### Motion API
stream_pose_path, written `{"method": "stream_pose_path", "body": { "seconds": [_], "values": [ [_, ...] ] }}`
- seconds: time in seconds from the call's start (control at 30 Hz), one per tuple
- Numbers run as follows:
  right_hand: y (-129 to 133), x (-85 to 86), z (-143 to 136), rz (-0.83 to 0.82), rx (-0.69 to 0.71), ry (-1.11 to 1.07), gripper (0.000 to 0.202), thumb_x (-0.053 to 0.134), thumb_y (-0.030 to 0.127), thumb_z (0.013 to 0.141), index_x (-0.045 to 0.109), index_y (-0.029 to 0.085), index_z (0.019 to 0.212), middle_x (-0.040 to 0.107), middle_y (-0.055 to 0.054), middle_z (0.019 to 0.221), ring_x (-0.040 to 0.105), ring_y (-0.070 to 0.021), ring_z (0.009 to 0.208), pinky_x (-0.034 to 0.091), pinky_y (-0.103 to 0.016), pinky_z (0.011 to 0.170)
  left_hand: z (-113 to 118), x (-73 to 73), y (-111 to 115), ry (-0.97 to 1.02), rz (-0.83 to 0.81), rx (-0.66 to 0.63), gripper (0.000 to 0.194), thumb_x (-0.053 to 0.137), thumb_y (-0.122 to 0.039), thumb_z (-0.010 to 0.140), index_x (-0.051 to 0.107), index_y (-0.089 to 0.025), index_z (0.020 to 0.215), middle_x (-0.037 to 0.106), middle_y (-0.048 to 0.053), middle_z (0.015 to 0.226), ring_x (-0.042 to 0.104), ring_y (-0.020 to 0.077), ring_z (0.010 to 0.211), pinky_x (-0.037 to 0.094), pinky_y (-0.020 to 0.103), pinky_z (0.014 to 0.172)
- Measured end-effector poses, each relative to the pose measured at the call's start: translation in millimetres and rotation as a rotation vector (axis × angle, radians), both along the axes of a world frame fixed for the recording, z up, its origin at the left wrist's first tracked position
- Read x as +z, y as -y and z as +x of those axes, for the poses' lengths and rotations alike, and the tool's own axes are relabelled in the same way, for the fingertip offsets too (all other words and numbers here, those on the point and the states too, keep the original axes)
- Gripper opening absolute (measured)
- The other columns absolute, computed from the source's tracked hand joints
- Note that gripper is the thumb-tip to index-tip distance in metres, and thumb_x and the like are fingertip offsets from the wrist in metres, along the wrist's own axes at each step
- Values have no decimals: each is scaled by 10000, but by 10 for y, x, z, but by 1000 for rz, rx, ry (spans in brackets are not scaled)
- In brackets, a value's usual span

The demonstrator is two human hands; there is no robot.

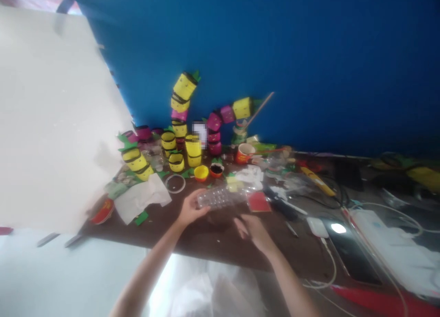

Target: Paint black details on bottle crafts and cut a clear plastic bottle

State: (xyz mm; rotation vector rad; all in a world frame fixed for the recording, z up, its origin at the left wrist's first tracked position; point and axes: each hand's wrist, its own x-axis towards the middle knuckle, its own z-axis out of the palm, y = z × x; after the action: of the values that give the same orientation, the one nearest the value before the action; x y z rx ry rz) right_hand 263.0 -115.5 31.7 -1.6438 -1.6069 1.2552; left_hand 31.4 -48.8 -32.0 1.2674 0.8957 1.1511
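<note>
A clear plastic bottle (222, 198) lies on its side over the brown table (206, 243). Its left end is gripped by my left hand (193, 208), thumb in front and fingers behind. Below the bottle and to the right, my right hand (250, 229) is blurred, its fingers bent and pointing left; whether they hold anything does not show. Beside the bottle's right end is a red square (259, 201). Behind the bottle lie a yellow piece (234, 184) and crumpled clear plastic. A small yellow cup (201, 172) and a dark-filled cup (217, 169) stand farther back.
Yellow and magenta decorated cylinders (193, 150) stand against the blue wall (292, 56). White paper (142, 198) and a clear ring (175, 183) lie left. To the right are a yellow cutter (318, 181), cables, a phone (354, 253) and a white power strip (388, 248).
</note>
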Motion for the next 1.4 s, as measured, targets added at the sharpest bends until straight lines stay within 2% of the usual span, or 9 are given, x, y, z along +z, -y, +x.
{"method": "stream_pose_path", "body": {
  "seconds": [0.17, 0.4, 0.67, 0.8, 1.0, 1.4],
  "values": [
    [-9, 8, 5, 4, 3, 19, 522, 487, 622, 813, 447, 207, 499, 520, -1, 456, 497, -126, 467, 379, -254, 527, 7, 34, 29, -32, 25, -59, 671, 823, -314, 608, 578, -136, 1207, 662, 154, 1167, 663, 272, 1013, 577, 368, 836],
    [32, -86, 17, 3, -18, 14, 533, 511, 624, 809, 391, 204, 504, 469, 24, 456, 465, -109, 469, 327, -241, 499, 7, 30, 33, -24, 18, -45, 689, 832, -303, 596, 573, -128, 1209, 672, 151, 1148, 675, 261, 983, 579, 374, 839],
    [42, -60, 16, 13, -39, 13, 547, 527, 656, 784, 393, 202, 511, 416, 35, 466, 420, -102, 480, 311, -245, 490, 4, 49, 40, -54, 47, -20, 665, 827, -309, 601, 582, -135, 1194, 663, 143, 1164, 672, 266, 995, 580, 380, 848],
    [41, -49, 13, 6, -45, 27, 542, 538, 646, 781, 411, 199, 502, 439, 27, 466, 437, -107, 483, 312, -242, 489, -5, 37, 38, -70, 81, -17, 659, 815, -290, 617, 570, -139, 1210, 645, 146, 1193, 662, 271, 1021, 578, 380, 858],
    [34, -18, 47, -19, 6, 19, 544, 452, 583, 854, 449, 195, 474, 500, 5, 435, 478, -113, 448, 359, -251, 538, -3, 52, 61, -194, 198, -53, 629, 803, -294, 621, 583, -160, 1195, 623, 128, 1206, 636, 261, 1062, 590, 353, 817],
    [45, -83, 56, -17, -42, 45, 531, 533, 616, 801, 412, 196, 498, 451, 33, 443, 465, -110, 464, 319, -239, 494, -13, 7, 52, -228, 242, -43, 635, 791, -284, 634, 571, -187, 1222, 619, 111, 1213, 629, 253, 1074, 588, 366, 838]
  ]
}}
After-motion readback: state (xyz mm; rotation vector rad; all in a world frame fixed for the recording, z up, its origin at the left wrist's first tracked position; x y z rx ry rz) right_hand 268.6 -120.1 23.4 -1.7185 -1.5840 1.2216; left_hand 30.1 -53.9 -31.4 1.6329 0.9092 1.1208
